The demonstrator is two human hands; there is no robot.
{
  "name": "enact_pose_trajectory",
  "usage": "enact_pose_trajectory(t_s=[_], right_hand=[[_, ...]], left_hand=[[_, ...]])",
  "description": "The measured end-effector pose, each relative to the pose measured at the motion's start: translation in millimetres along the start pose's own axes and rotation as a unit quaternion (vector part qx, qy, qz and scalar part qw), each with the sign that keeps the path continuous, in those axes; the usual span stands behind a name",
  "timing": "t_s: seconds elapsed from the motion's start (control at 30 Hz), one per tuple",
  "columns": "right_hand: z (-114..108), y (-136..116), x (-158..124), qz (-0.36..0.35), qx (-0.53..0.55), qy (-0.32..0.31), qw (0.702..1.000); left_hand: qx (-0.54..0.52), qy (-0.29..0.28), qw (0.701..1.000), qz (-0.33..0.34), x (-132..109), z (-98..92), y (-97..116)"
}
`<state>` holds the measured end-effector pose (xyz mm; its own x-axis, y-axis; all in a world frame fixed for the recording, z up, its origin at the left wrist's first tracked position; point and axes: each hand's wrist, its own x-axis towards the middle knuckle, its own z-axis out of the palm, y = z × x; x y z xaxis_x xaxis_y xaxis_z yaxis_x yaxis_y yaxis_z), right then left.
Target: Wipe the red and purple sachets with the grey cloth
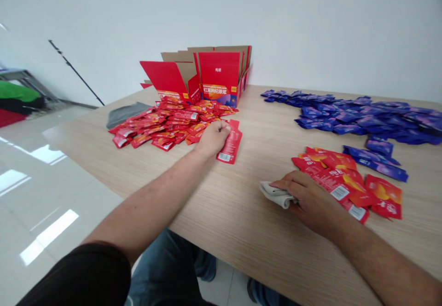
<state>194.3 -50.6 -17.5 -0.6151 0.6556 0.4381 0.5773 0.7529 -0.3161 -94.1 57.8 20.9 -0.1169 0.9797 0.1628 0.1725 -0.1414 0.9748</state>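
The 2 hands are well apart: the left hand [212, 139] rests knuckles-up with a long red foil sachet [230, 142] at its 3 o'clock, though I cannot tell whether it grips it; the right hand [311, 202] pins a folded white cloth [278, 194] to the pale wood-grain table [221, 223], which keeps the cloth from sliding, with loose red foil sachets [345, 181] at 1 o'clock. A heap of red sachets [172, 126] lies at the left hand's 10 o'clock, below an open red cardboard carton [219, 78] at 12 o'clock; blue foil sachets [348, 117] spread at 2 o'clock, apparently kept apart by colour.

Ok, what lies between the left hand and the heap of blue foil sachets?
One red rectangular sachet beside the left hand, then bare light-wood tabletop, in the head view.
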Motion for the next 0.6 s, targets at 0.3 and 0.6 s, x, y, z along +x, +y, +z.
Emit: enact_pose_trajectory(t_s=[0.3,0.6], right_hand=[[1.4,0.3,1.4,-0.005,0.009,-0.011,1.000],[-0.9,1.6,1.7,0.003,0.013,-0.008,1.000]], left_hand=[[0.391,-0.187,0.901,0.026,5.1,-109.1,-9.0],[0.548,-0.175,0.804,0.151,-37.3,-126.1,-27.7]])
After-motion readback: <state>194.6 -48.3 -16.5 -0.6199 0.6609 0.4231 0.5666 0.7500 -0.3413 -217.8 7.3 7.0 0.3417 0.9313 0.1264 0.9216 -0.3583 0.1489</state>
